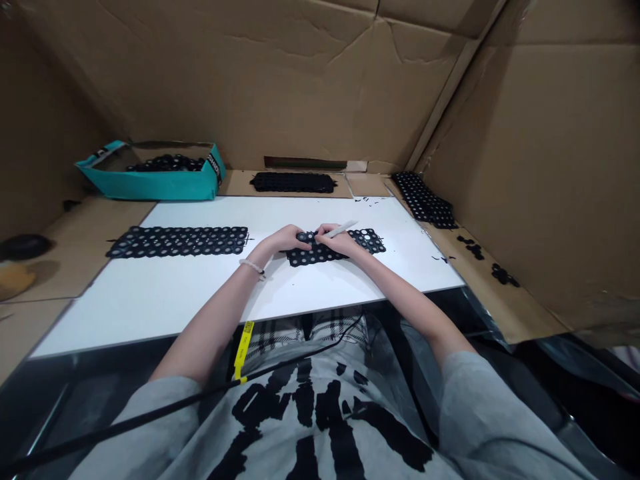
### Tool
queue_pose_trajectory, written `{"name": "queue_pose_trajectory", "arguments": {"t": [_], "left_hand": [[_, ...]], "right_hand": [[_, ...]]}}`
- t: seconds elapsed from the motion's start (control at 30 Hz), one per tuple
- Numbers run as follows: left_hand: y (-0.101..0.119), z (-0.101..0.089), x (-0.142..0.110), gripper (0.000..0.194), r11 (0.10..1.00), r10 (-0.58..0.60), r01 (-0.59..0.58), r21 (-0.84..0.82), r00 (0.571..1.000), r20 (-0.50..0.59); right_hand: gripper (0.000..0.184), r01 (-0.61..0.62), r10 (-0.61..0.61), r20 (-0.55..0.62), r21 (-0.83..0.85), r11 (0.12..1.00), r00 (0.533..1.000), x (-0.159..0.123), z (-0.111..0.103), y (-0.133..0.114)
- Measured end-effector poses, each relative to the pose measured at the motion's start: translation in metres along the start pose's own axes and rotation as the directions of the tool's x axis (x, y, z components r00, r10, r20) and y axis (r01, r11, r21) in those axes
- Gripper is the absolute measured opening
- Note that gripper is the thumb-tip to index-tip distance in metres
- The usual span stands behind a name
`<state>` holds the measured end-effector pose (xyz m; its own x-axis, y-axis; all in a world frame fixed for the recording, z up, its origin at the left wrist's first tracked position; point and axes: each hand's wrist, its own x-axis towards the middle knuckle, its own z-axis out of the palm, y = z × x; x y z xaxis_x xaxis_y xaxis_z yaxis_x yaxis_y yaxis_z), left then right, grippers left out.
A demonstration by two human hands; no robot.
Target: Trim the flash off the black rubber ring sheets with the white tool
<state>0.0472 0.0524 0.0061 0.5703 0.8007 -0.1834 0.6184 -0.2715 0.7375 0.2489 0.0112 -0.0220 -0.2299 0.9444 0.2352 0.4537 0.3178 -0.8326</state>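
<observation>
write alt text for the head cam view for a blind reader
A person's right hand grips a white pen-shaped tool over a black perforated sheet while the left hand rests on it, on a white board. Another perforated strip lies to the left, and a teal box holds more black pieces behind, inside cardboard walls.

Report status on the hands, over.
Left hand resting on black perforated sheet. Right hand gripping white pen-shaped tool over same sheet. Second perforated sheet lies apart, to the left.
</observation>
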Motion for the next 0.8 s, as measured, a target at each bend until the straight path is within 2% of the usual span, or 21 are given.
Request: {"name": "queue_pose_trajectory", "arguments": {"t": [0.27, 0.5, 0.67, 0.8], "left_hand": [[0.0, 0.0, 0.002, 0.032, 0.996, -0.075, 0.075, -0.057, 0.997, -0.002], [-0.003, 0.001, 0.003, 0.033, 0.992, -0.068, 0.067, -0.109, 0.998, -0.006], [-0.015, -0.005, 0.007, 0.033, 0.984, -0.02, 0.04, -0.171, 0.993, 0.114], [-0.016, -0.01, 0.007, 0.035, 0.982, -0.015, 0.045, -0.184, 0.986, 0.163]], "right_hand": [[0.019, -0.004, 0.005, -0.049, 0.031, 1.0, 0.999, 0.002, -0.001, 0.002], [0.019, 0.015, -0.015, -0.041, -0.014, 1.0, 0.999, 0.001, 0.003, 0.007], [0.018, 0.062, -0.078, -0.06, -0.224, 0.973, 0.995, -0.001, 0.014, 0.009], [0.018, 0.078, -0.095, -0.056, -0.26, 0.963, 0.994, 0.0, 0.015, 0.005]]}}
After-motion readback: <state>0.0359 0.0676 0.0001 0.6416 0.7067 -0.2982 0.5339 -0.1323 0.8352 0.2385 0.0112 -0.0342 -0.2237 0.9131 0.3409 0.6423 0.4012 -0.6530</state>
